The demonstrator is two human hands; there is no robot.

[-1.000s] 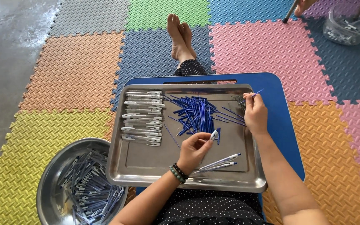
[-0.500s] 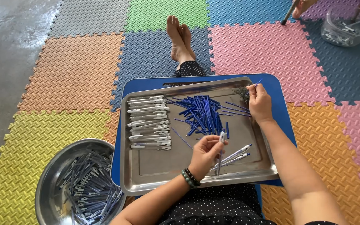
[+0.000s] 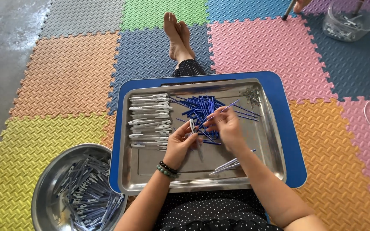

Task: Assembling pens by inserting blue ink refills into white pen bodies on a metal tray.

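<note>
A steel tray (image 3: 266, 149) rests on a blue lap board (image 3: 290, 128) over my legs. My left hand (image 3: 180, 143) pinches a small white plastic clip (image 3: 192, 125) above the tray's middle. My right hand (image 3: 225, 128) holds a thin blue stick (image 3: 228, 108) beside that clip, fingertips nearly touching the left hand. A loose heap of blue sticks (image 3: 200, 107) lies just beyond both hands. Rows of white clips (image 3: 148, 119) fill the tray's left side. A few joined pieces (image 3: 232, 163) lie near my right forearm.
A round steel bowl (image 3: 43, 192) with several joined blue and white pieces sits on the floor at lower left. Coloured foam mats (image 3: 65, 72) cover the floor. A clear tub (image 3: 351, 19) stands far right. My bare feet (image 3: 177, 36) stretch ahead.
My right hand left the tray's far right corner and came to the middle with a blue stick. My left hand rose slightly with the white clip to meet it.
</note>
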